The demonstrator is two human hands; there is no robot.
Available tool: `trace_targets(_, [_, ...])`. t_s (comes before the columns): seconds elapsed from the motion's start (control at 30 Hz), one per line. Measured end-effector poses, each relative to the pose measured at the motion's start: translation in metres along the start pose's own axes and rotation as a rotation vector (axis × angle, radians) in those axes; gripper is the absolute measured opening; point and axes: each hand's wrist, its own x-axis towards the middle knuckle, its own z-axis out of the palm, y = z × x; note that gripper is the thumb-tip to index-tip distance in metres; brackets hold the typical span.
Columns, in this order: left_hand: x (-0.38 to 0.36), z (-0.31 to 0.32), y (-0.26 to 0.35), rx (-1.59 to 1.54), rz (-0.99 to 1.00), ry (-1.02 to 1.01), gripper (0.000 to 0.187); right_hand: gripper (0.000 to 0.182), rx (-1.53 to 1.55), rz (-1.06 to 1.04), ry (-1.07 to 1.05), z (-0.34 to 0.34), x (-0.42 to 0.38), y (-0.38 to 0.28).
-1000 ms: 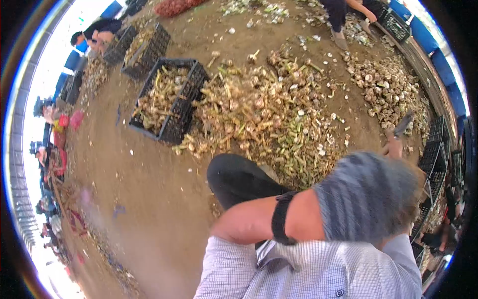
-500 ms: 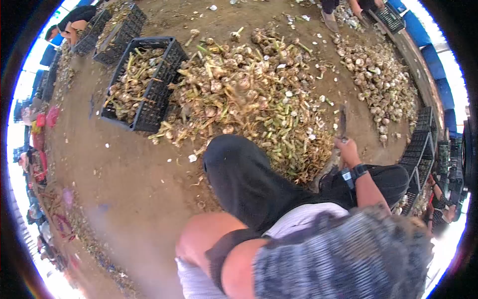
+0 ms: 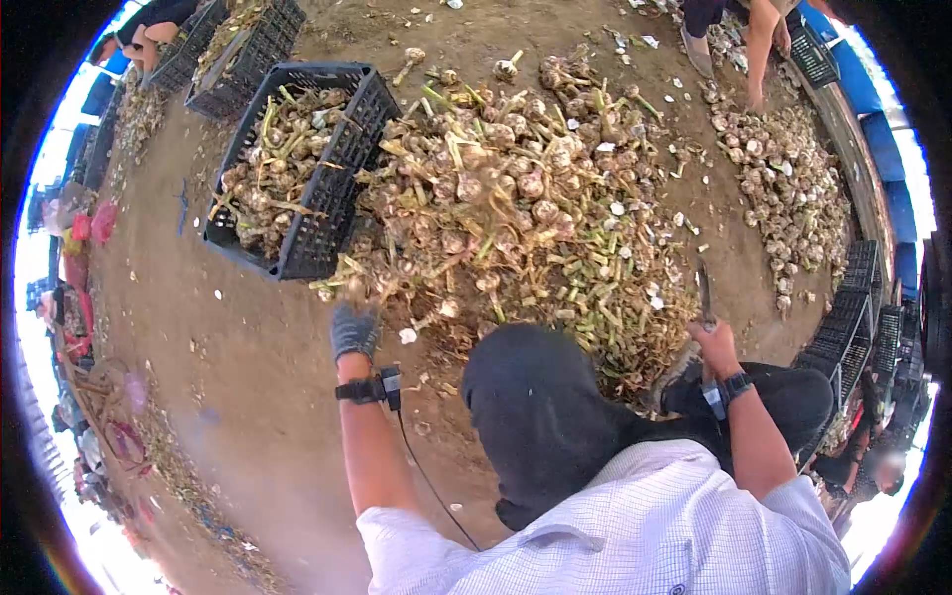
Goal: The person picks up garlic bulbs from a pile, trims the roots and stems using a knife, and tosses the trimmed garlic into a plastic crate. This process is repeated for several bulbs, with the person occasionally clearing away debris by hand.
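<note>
Reaching forward, the left hand (image 3: 353, 330) in a grey glove is at the near left edge of the garlic pile (image 3: 516, 208), just below the corner of the black crate (image 3: 327, 213). The fingers are curled downward over stalks at the edge of the pile, but whether they are already closed on one plant I cannot tell, because the glove hides what is under it. The garlic lies ahead and to the right of this hand, with most stalks pointing in mixed directions; no single long axis is clear. The left hand is much nearer to the whole plants than the right one.

The right hand (image 3: 716, 345) is clenched around the handle of a knife (image 3: 704, 293), whose blade points up and away from the body, over the right edge of the pile, where cut green stems (image 3: 605, 307) lie thick. A dark knee (image 3: 540, 397) stands between both hands.

Farther right, a second heap of trimmed bulbs (image 3: 783, 188) lies on the earth floor, well apart from the main pile. Another person's leg (image 3: 759, 50) is near it, and a stack of empty crates (image 3: 853, 307) stands at the right edge.
</note>
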Motion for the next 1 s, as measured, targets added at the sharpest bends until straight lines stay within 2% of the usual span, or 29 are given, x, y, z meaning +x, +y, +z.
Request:
trace_targets(0.03, [0.034, 0.056, -0.078, 0.180, -0.024, 0.054, 0.053, 0.036, 0.015, -0.031, 0.041, 0.002, -0.001, 0.001])
trace_targets(0.1, [0.049, 0.078, -0.101, 0.226, -0.179, 0.089, 0.060, 0.038, -0.099, -0.049, 0.037, -0.002, -0.006, -0.002])
trace_targets(0.13, [0.055, 0.073, -0.089, 0.244, -0.256, 0.107, 0.063, 0.039, -0.160, -0.059, 0.037, -0.006, -0.008, -0.006])
trace_targets(0.17, [0.064, 0.068, -0.075, 0.301, -0.327, 0.006, 0.071, 0.039, -0.148, -0.033, 0.019, -0.008, -0.010, -0.010])
trace_targets(0.27, [0.100, 0.066, -0.052, 0.464, -0.247, -0.166, 0.073, 0.035, -0.203, -0.002, -0.023, -0.004, 0.005, 0.026])
trace_targets(0.33, [0.118, 0.105, -0.089, 0.332, -0.053, 0.201, 0.037, 0.032, -0.241, -0.185, 0.108, 0.006, 0.010, 0.045])
trace_targets(0.4, [0.129, 0.100, -0.071, 0.691, -0.061, 0.044, 0.030, 0.033, -0.221, -0.145, 0.031, 0.002, -0.001, 0.015])
trace_targets(0.43, [0.141, 0.108, -0.082, 0.538, -0.185, 0.026, 0.028, 0.036, -0.227, -0.031, 0.017, 0.000, -0.009, -0.010])
trace_targets(0.47, [0.125, 0.094, -0.061, 0.696, -0.029, -0.001, 0.027, 0.036, -0.201, -0.044, 0.047, 0.002, -0.008, -0.011])
trace_targets(0.5, [0.118, 0.081, -0.043, 0.627, -0.133, -0.183, 0.032, 0.037, -0.174, -0.057, 0.071, 0.006, -0.012, -0.009])
trace_targets(0.53, [0.119, 0.115, -0.078, 0.611, -0.116, -0.134, 0.042, 0.038, -0.146, -0.068, 0.091, 0.010, -0.016, -0.008])
trace_targets(0.57, [0.085, 0.064, -0.017, 0.436, -0.228, -0.324, 0.057, 0.038, -0.161, -0.084, 0.069, 0.014, -0.017, -0.007])
trace_targets(0.6, [0.068, 0.089, -0.028, 0.576, -0.173, -0.304, 0.063, 0.039, -0.157, -0.108, 0.052, 0.019, -0.018, -0.005])
trace_targets(0.63, [0.057, 0.108, -0.040, 0.554, -0.117, -0.208, 0.067, 0.039, -0.176, -0.119, 0.033, 0.021, -0.019, 0.000])
trace_targets(0.7, [0.020, 0.082, -0.005, 0.385, -0.149, -0.152, 0.064, 0.038, -0.209, -0.152, 0.006, 0.020, -0.019, 0.008])
trace_targets(0.8, [0.004, 0.073, -0.018, 0.149, -0.153, -0.075, 0.064, 0.038, -0.199, -0.192, -0.022, 0.023, -0.017, 0.016])
trace_targets(0.87, [-0.003, 0.067, -0.025, -0.210, -0.086, 0.003, 0.058, 0.041, -0.146, -0.201, -0.030, 0.019, -0.020, 0.005])
trace_targets(0.93, [-0.017, 0.041, 0.000, -0.763, 0.058, 0.101, 0.047, 0.046, -0.136, -0.232, -0.053, 0.013, -0.026, -0.005])
trace_targets(0.97, [-0.031, 0.015, 0.029, -0.930, 0.066, 0.117, 0.040, 0.046, -0.097, -0.223, -0.051, 0.020, -0.020, -0.002])
trace_targets(1.0, [-0.035, -0.005, 0.047, -0.950, 0.168, 0.114, 0.040, 0.046, -0.058, -0.213, -0.051, 0.023, -0.019, 0.001])
